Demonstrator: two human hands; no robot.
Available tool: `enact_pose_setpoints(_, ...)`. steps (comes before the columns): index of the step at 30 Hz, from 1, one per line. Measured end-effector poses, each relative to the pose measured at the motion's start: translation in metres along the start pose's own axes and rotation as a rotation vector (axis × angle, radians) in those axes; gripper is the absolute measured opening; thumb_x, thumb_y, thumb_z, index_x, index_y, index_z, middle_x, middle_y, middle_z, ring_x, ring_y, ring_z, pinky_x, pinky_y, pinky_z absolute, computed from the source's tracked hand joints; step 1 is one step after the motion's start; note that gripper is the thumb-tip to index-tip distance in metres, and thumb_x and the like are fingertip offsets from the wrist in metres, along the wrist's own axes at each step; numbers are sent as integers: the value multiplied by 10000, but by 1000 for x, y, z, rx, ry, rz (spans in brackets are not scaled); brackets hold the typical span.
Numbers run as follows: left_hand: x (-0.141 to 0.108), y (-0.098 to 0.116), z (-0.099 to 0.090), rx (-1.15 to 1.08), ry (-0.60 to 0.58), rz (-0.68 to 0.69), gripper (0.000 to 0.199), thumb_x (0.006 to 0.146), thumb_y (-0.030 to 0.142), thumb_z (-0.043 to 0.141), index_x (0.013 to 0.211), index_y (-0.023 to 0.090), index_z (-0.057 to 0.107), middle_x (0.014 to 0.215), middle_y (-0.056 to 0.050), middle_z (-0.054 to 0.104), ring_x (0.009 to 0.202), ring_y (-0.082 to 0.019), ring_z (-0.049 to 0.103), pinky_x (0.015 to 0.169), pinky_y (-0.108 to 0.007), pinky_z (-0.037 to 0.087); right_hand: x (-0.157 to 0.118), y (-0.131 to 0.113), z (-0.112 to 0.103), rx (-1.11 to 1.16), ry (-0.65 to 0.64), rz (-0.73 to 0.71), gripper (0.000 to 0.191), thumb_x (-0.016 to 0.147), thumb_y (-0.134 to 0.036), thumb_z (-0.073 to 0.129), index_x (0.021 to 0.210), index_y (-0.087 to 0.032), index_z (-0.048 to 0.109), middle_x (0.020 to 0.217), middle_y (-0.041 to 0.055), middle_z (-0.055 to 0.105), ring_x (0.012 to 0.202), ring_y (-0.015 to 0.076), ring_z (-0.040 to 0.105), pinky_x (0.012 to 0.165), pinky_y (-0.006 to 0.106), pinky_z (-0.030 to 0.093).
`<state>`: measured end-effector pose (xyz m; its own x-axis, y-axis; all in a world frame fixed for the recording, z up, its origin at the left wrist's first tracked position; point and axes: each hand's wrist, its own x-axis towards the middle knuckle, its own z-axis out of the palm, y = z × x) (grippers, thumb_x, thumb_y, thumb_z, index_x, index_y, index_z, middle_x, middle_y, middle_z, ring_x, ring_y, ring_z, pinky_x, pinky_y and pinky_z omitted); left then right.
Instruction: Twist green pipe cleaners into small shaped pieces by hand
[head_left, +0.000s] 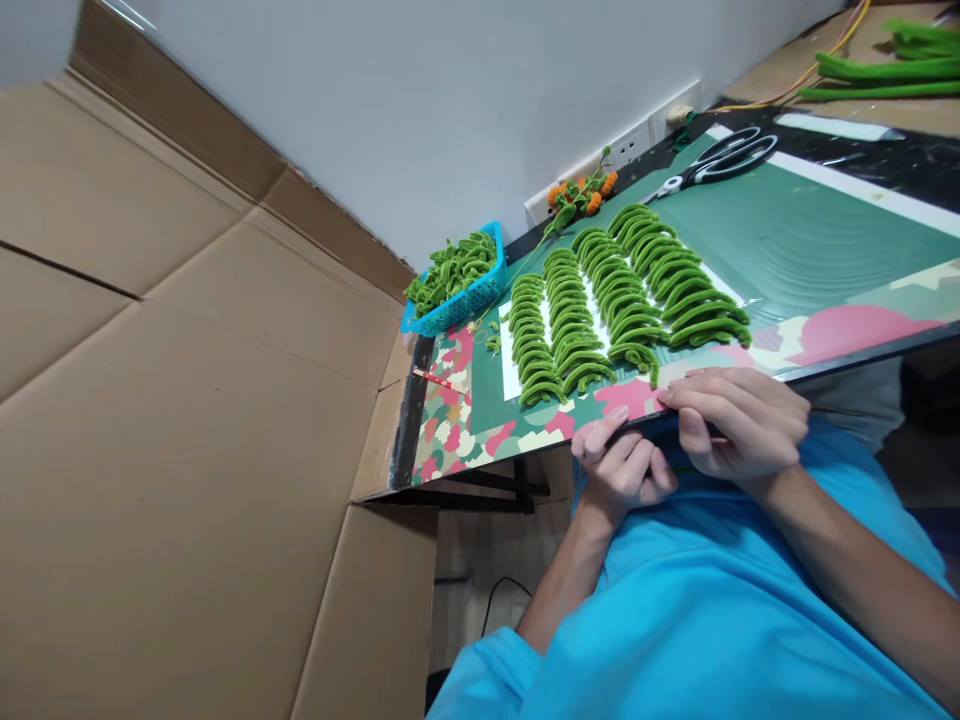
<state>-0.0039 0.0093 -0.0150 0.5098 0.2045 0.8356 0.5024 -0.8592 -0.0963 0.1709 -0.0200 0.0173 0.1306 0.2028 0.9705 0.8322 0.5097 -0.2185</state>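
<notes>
The left hand [626, 465] is at the near edge of the table, its fingers curled in toward the palm; whether anything thin is pinched there cannot be told. The right hand [739, 420] is just beside it, bent at the knuckles, its forefinger reaching the table edge by the tip of a curled green chenille piece [654, 375]. Whether that fingertip touches the piece, or grips something too fine to see, cannot be told.

Just beyond the fingers, curved chenille pieces [568, 312] lie in four close, overlapping rows over a white sheet [509, 372] on a green mat [817, 235]. The curled piece is at the near end of the third row from the left. Such fuzzy stems likely hold any bend, so a light fingertip pinch would suit them better than a squeeze, with the bend made gradually to avoid a kink. Work close to the rows seems best done with low wrists, so that no knuckle drags the end pieces out of line.

Farther out, a blue basket [466, 302] holds a tangled heap of similar pieces. Behind the rows are an orange-and-green ornament [592, 203] and scissors [700, 178]; straight green stems [885, 72] lie at the far right.
</notes>
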Motion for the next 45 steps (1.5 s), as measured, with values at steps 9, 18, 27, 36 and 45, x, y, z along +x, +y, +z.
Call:
enact_pose_setpoints(9,3,0,-1,-20,4,-10,195,848,246,669,663,263,611,598,10,662,1086,-243,711,1016,-416,403,-1,0,-1,-4,-10,11,170,917,-139,619,1034,-222,710,775,7,770,749,182,744,773,302,607)
enact_pose_setpoints(18,6,1,-2,-14,10,-4,174,821,227,673,670,264,597,597,10,661,1066,-248,712,1013,-409,399,-2,0,-1,9,-9,17,172,918,-148,628,1048,-215,719,786,18,769,763,193,746,777,312,600)
enact_pose_setpoints(27,9,3,-1,-39,43,-15,179,841,192,618,673,254,608,610,15,681,1064,-221,698,1014,-399,394,0,0,-1,1,-1,1,180,914,-131,617,1039,-221,712,767,12,764,738,193,740,748,312,593)
enact_pose_setpoints(36,3,1,1,-48,48,-17,143,790,201,689,690,257,603,627,12,679,1134,-252,685,1013,-404,386,1,-1,0,19,2,8,171,911,-108,614,1014,-211,704,758,15,753,725,189,733,736,311,600)
enact_pose_setpoints(45,3,2,0,-20,36,-12,167,817,228,684,671,262,611,647,6,702,1109,-243,684,1010,-412,397,-1,-1,0,21,1,10,170,906,-115,615,1011,-211,708,766,19,763,740,194,742,747,319,615)
